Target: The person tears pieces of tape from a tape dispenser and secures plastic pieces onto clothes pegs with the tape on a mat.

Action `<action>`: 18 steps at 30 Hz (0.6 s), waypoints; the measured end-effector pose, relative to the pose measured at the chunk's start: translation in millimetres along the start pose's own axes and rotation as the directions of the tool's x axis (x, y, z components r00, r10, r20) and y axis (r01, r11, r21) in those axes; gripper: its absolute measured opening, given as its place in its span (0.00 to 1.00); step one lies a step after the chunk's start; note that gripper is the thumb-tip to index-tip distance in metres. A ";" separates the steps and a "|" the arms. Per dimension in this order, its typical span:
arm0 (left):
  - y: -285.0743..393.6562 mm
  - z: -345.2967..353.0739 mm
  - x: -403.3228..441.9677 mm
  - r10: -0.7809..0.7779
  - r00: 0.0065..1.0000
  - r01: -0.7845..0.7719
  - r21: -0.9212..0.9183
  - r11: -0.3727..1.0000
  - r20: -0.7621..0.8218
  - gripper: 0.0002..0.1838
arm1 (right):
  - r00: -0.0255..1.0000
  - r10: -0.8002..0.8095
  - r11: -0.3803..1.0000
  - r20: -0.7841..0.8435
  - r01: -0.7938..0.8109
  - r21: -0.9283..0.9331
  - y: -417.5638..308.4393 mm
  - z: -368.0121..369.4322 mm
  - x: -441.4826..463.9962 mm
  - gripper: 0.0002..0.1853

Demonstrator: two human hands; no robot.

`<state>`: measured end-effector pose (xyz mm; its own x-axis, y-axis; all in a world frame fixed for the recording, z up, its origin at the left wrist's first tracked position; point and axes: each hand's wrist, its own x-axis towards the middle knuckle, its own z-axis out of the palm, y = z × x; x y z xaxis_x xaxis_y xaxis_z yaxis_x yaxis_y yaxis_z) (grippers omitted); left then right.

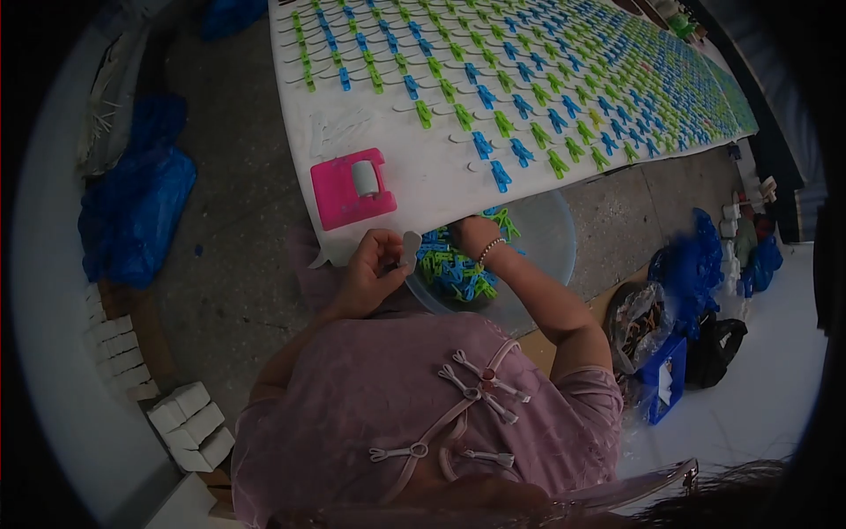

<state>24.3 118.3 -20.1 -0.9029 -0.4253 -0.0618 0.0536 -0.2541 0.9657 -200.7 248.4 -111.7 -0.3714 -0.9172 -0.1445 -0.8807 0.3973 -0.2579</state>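
My left hand (374, 271) pinches a small flat grey piece with a rounded end (411, 249) beside the table's front edge. My right hand (477, 237), with a beaded bracelet at the wrist, reaches into a translucent basin (557, 251). Blue and green clothespins (458, 273) are heaped in the basin; my right fingertips are hidden among them. A pink tray (339, 210) with a pale roller (364, 179) sits on the table's near left corner. Blue and green clothespins (500, 176) stand in many rows on the white table (388, 159), many attached to thin pale strips.
White boxes (189, 423) are stacked at lower left. Blue plastic bags (137, 216) lie on the floor at left. At right are another blue bag (692, 264), a blue bin (663, 379) and a black bag (718, 348). Bottles (680, 22) stand at the table's far edge.
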 end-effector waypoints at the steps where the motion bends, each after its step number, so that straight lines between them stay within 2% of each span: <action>1: 1.7 0.0 0.5 -0.004 1.000 0.005 -0.015 1.000 0.026 0.21 | 1.000 0.017 1.000 -0.019 -0.016 0.027 -3.4 -7.4 -3.9 0.08; 3: 6.2 -1.0 3.5 -0.003 0.999 0.004 -0.028 1.000 0.049 0.21 | 1.000 -0.008 0.998 -0.022 0.010 0.068 2.9 -11.7 -13.0 0.07; 5: 11.9 -1.8 6.7 -0.027 0.997 0.032 -0.077 0.997 0.071 0.22 | 0.991 -0.073 0.941 -0.115 0.106 0.321 -5.3 -32.6 -34.3 0.07; 9: 15.9 -2.9 16.2 0.007 0.995 0.007 -0.133 0.991 0.102 0.22 | 0.977 -0.196 0.946 -0.081 0.210 0.248 -33.8 -59.5 -75.6 0.08; 11: 17.1 -0.7 20.2 0.011 0.994 0.004 -0.132 0.991 0.110 0.22 | 0.966 -0.253 0.852 -0.058 0.251 0.459 -49.3 -64.7 -89.9 0.10; 12: 18.1 0.5 21.8 0.019 0.995 -0.006 -0.130 0.992 0.099 0.22 | 0.962 -0.266 0.850 -0.059 0.263 0.455 -56.4 -68.9 -94.9 0.10; 14: 20.6 1.5 24.1 0.027 0.992 -0.010 -0.139 0.990 0.120 0.22 | 0.963 -0.253 0.569 -0.089 0.222 0.792 -66.9 -74.4 -100.4 0.12; 18: 26.9 -1.2 24.1 0.053 0.995 -0.036 -0.181 0.983 0.090 0.21 | 0.959 -0.276 0.534 -0.062 0.207 0.820 -65.2 -65.4 -99.4 0.12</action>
<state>4.5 100.2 4.1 -0.9335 -0.3585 0.0120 0.1621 -0.3919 0.9056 -125.5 311.6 -18.1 -0.1314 -0.9913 -0.0077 -0.3060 0.0479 -0.9508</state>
